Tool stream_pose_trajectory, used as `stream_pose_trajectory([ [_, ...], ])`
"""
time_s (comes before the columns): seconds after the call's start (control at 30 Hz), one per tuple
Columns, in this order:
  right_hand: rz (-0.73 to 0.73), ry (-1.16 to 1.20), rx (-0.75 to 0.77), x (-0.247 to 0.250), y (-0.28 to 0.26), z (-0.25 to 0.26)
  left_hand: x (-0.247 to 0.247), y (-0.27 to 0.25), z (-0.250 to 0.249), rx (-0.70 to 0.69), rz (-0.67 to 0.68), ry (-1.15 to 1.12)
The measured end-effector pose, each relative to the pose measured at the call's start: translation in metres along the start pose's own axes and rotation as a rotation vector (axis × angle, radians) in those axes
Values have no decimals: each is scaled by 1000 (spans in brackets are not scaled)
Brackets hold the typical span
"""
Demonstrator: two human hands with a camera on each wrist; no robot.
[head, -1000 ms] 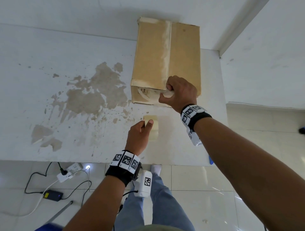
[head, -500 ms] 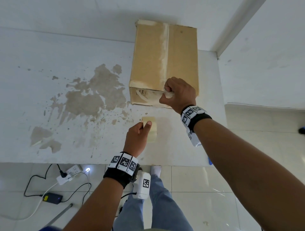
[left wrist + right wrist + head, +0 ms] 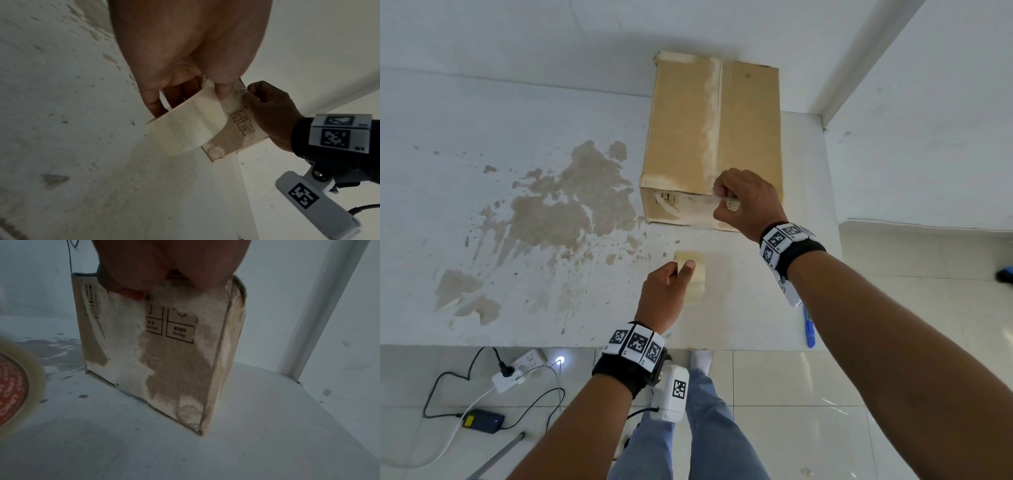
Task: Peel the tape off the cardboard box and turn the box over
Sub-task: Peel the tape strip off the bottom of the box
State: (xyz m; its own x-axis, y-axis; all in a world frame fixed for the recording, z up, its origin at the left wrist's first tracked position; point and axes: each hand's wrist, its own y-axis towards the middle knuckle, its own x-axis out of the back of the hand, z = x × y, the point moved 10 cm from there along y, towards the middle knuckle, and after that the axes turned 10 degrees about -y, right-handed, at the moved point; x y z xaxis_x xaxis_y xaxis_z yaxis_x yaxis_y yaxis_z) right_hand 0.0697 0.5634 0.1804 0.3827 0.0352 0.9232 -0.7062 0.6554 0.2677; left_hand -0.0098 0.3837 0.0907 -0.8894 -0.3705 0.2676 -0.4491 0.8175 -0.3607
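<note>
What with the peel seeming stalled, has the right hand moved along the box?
No. The right hand stays at the same spot on the near top edge of the box.

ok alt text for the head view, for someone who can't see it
Seen from above, a right hand pinches clear tape at the near top edge of a tall brown cardboard box on a stained white table. The left hand holds a pale roll of packing tape nearer the table's front edge.

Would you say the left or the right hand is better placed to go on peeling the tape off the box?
Probably the right hand: it already pinches the tape at the cardboard box near top edge. The left hand holds the tape roll, apart from the box.
</note>
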Motion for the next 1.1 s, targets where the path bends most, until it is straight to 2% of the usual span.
stream_pose_trajectory([
  [0.2,44,33,1,0,-1,-3,-10,1,-4,-33,15,-1],
  [0.4,-8,91,-65,3,0,-4,-10,2,-4,-21,14,9],
  [0.57,46,108,-51,1,1,-8,-10,2,-6,-18,6,17],
  [0.77,8,110,-78,2,1,-7,-12,3,-7,-23,14,-4],
  [0.93,58,116,-34,1,0,-7,-11,4,-3,-12,17,-13],
  [1.1,32,88,-46,1,1,-5,-11,3,-5,-19,18,-31],
])
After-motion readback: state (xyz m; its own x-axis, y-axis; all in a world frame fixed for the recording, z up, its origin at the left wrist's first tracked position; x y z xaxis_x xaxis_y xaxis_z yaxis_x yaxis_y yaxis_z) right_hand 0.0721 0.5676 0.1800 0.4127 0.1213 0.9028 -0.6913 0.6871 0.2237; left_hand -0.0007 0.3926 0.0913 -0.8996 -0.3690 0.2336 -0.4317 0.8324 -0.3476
